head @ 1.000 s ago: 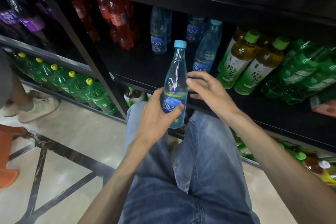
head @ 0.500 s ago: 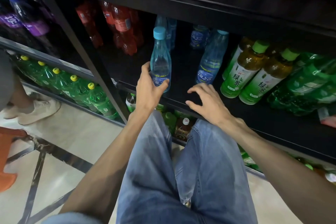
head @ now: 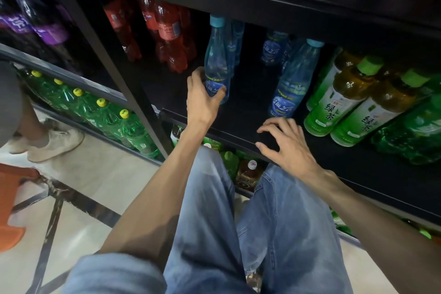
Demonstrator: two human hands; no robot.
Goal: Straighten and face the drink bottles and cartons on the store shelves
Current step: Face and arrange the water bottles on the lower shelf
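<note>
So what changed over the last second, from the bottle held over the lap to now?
The left hand carried the blue water bottle from over the lap onto the shelf, ahead of the other blue bottles, and still grips its base. The right hand dropped to the shelf edge, empty. The green tea bottles and red soda bottles stayed put.

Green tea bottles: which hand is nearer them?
Right. The right hand rests on the shelf edge just left of the green tea bottles; the left hand holds a blue bottle farther left.
</note>
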